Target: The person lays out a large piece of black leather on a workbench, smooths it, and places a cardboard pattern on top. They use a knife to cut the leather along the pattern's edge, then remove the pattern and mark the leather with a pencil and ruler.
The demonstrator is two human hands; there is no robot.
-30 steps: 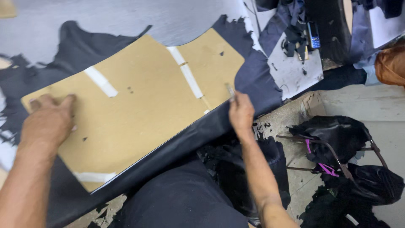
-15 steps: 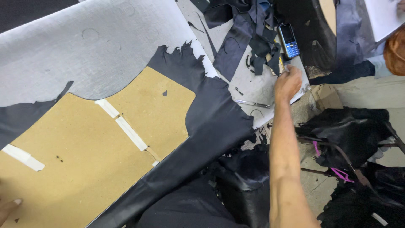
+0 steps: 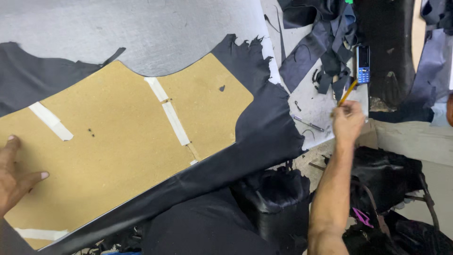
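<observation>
A tan cardboard pattern (image 3: 122, 146) patched with strips of white tape lies on a sheet of black leather (image 3: 264, 127). My left hand (image 3: 14, 177) rests flat on the pattern's left end, fingers spread. My right hand (image 3: 348, 120) is off to the right, over the grey table, closed around a yellow pencil (image 3: 347, 93) that points up and right. A thin silver pen-like tool (image 3: 307, 123) lies on the table just left of that hand.
A small blue mobile phone (image 3: 362, 64) lies among dark leather scraps (image 3: 325, 42) at the upper right. The grey table surface (image 3: 141, 33) extends behind the pattern. Heaps of black leather and bags (image 3: 387, 179) fill the lower right below the table edge.
My right hand left the pattern's right edge, reached up to the scraps by the phone, and now holds a yellow pencil. My left hand stays on the pattern's left end.
</observation>
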